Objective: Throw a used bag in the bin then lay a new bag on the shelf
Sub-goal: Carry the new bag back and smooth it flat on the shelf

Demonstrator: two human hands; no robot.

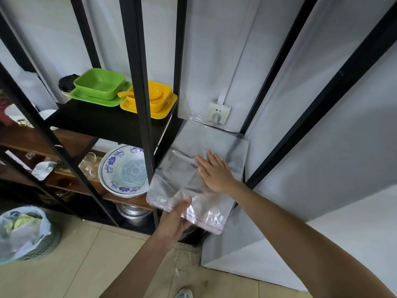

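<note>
A clear zip bag (178, 186) with a red seal line lies across a grey shelf (206, 138) between the black rack and the wall. Its near end hangs over the shelf's front edge. My left hand (174, 220) pinches that near edge, thumb on top. My right hand (214, 172) lies flat on the bag with straight fingers, pressing it onto the shelf. A second clear bag (214, 125) shows at the back of the shelf. The bin (28, 233), a green basket lined with a white bag and holding rubbish, stands on the floor at the far left.
A black metal rack (137, 82) stands left of the shelf, carrying green dishes (100, 87), yellow dishes (150, 98) and a blue-patterned plate (124, 168). A wall socket (219, 111) sits behind the shelf. Black posts (322, 100) rise on the right. My shoe (183, 293) is on the tiled floor.
</note>
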